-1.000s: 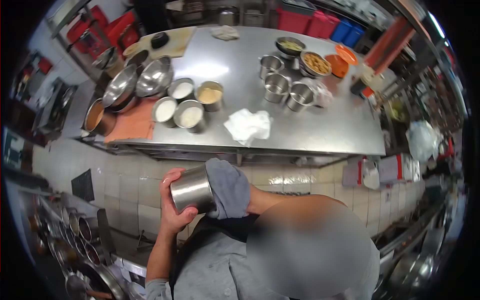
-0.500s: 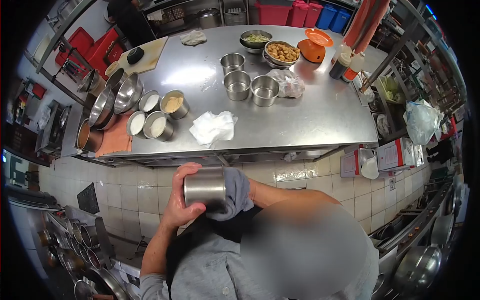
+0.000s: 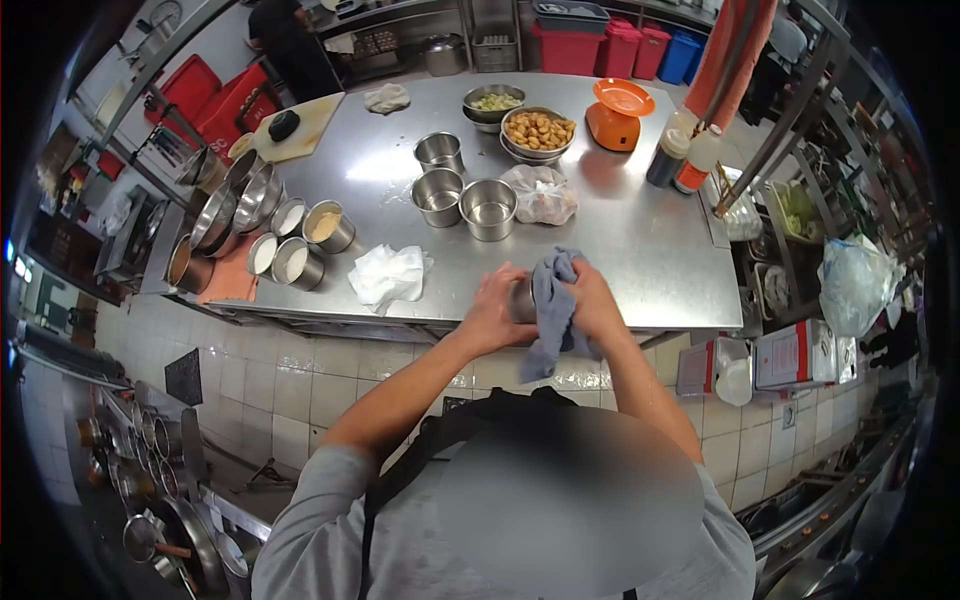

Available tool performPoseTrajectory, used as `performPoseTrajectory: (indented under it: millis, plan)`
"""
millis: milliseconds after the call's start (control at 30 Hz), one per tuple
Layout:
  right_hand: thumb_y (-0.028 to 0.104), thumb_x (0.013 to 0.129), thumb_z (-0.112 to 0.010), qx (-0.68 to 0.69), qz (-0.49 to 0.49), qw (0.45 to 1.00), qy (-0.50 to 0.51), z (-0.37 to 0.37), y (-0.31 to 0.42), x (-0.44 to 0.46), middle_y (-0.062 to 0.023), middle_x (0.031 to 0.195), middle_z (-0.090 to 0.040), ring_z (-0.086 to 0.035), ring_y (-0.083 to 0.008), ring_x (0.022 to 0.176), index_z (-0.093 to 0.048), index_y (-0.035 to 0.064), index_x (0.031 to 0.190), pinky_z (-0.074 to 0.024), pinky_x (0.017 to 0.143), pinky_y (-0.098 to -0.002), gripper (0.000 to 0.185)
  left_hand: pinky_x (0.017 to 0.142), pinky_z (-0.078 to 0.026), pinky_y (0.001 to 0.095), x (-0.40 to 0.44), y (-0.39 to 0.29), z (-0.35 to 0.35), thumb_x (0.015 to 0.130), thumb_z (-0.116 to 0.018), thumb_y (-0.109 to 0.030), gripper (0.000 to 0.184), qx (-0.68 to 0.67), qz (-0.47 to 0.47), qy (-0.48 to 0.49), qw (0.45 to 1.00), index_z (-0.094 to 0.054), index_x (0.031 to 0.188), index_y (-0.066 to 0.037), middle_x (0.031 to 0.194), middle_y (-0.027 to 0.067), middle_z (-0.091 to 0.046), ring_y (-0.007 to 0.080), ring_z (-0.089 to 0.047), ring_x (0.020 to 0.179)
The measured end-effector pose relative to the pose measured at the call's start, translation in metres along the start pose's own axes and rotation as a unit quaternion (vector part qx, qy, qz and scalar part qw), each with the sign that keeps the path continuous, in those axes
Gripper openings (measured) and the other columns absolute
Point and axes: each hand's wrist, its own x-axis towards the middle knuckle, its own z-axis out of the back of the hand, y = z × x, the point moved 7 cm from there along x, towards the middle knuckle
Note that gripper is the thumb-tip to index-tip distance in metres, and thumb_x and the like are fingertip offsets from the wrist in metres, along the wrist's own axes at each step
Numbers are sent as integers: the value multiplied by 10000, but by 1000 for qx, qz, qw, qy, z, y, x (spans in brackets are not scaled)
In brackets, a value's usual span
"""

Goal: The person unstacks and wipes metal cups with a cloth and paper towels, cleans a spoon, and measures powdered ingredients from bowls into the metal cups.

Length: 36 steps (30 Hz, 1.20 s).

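Note:
My left hand (image 3: 492, 312) wraps round a small steel pot (image 3: 521, 300) at the table's near edge. My right hand (image 3: 598, 305) grips a blue-grey cloth (image 3: 553, 310), which covers the pot's right end and hangs down below it. Much of the pot is hidden by the cloth and my fingers. Beyond my hands on the steel table stand three open steel pots: one nearest (image 3: 489, 209), one to its left (image 3: 437, 196) and one farther back (image 3: 439, 153). A crumpled white cloth (image 3: 388, 275) lies to the left of my left hand.
Steel pots with powders (image 3: 292, 262) and steel bowls (image 3: 259, 197) stand at the left. Toward the back are a bowl of brown pieces (image 3: 539, 132), a plastic bag (image 3: 540, 195), an orange scale (image 3: 613, 126) and bottles (image 3: 700, 160). A person (image 3: 291, 48) stands at the back left.
Both hands have moved forward and right, carrying the pot and cloth from in front of my body to the table's edge. The pot has turned, and my right hand now shows.

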Motion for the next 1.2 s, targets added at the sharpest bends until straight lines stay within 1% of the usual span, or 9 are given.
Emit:
performPoseTrajectory:
  millis: [133,300,400,467,633,733,867,1033,1200]
  plan:
    - [173,850,-637,-118,-47,991,-44,35,15,33,-215,1006,-734,-712,-339,955,-661,-30,1130,-539,874,-407,347,1216,-205,610,41,4,-38,789,-849,-382,857,-16,69,-2,998,-399,1455,-85,1416,173,-493,379,-451,1393]
    - [156,918,-618,170,-47,983,-58,67,22,39,-120,1070,-732,-692,-189,962,-654,-12,1201,-547,862,-323,332,1150,-350,546,58,14,-51,834,-801,-343,722,24,49,-31,998,-463,1411,-71,1260,166,-565,399,-523,1315]
    - [211,994,-596,336,22,940,-52,88,31,26,-118,1155,-711,-695,-202,1034,-609,-14,1296,-570,917,-347,377,977,-499,448,57,52,-51,855,-786,-325,557,-87,96,-143,981,-546,1273,-46,1103,163,-602,369,-624,1116]
    - [271,1019,-591,467,-18,883,-36,85,23,11,-123,1165,-709,-698,-218,1056,-606,-6,1298,-581,931,-375,393,819,-525,407,54,92,-34,894,-737,-327,423,-173,269,-246,915,-570,1147,-34,974,136,-605,305,-617,898]
    - [311,1065,-545,513,-133,848,17,35,5,-29,-153,1240,-672,-691,-265,1089,-550,-3,1347,-594,934,-407,422,434,-377,337,76,134,18,937,-663,-264,233,-356,456,-281,766,-539,992,-75,683,14,-494,125,-457,514]
    - [253,1045,-586,447,-62,881,141,1,19,-31,-132,1269,-667,-685,-250,1097,-525,4,1397,-581,954,-410,436,595,-421,358,69,182,36,885,-654,-216,235,-290,426,-325,793,-555,804,-18,708,43,-523,137,-498,685]
    - [124,1027,-599,428,-91,896,79,-39,-9,-25,-98,1313,-617,-634,-197,1172,-421,104,1484,-556,972,-368,491,518,-337,283,21,127,77,881,-604,-116,78,-278,278,-307,867,-631,892,-44,717,-25,-518,92,-459,603]
    - [94,997,-610,343,-156,922,84,-105,-44,-7,-97,1245,-650,-670,-190,1078,-474,85,1416,-578,900,-358,441,833,-491,280,-58,55,101,881,-659,-75,265,-33,160,-273,948,-648,1128,23,1187,111,-621,174,-599,1037]
    - [108,987,-631,404,-205,859,239,-144,-2,-13,-76,1140,-695,-713,-192,948,-542,83,1354,-611,804,-362,378,1147,-379,430,-96,-23,145,841,-841,-209,670,-175,152,-231,945,-482,1381,-42,1557,214,-393,308,-440,1393]
